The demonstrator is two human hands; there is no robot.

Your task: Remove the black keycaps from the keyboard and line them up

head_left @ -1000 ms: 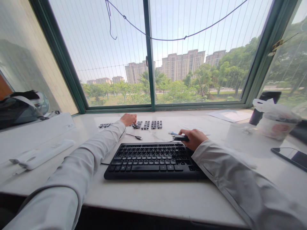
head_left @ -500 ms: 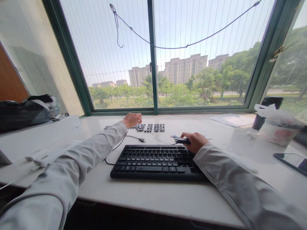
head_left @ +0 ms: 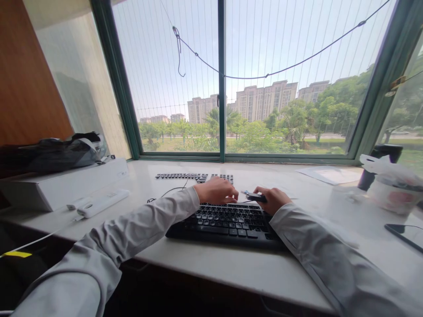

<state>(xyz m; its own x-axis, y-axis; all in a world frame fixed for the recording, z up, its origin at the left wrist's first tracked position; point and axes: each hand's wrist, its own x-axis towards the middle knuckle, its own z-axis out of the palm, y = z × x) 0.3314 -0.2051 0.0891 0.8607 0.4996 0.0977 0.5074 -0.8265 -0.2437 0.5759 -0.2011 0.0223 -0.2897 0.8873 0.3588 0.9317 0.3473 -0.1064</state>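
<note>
A black keyboard (head_left: 218,230) with keycaps on its lower rows and bare switches in its upper rows lies on the white tabletop. Over its top edge reaches my left hand (head_left: 216,191), fingers bent and drawn together; whatever they hold, if anything, is too small to make out. Just to the right, my right hand (head_left: 273,199) is closed around a small black tool (head_left: 256,197) with a light bluish tip, pointing left toward my left fingertips. Behind the keyboard, loose black keycaps (head_left: 180,176) are laid out in rows, partly covered by my left hand.
A black cable (head_left: 172,190) curls behind the keyboard. To the left are a white power strip (head_left: 105,202) and a white box (head_left: 66,185) bearing a dark bag (head_left: 56,154). At right are papers (head_left: 330,175), a bagged tub (head_left: 393,189) and a phone (head_left: 405,233).
My left hand has come from the keycap rows toward me and right, to the keyboard's top edge near the tool. My right hand keeps its grip. The view has shifted a little left.
</note>
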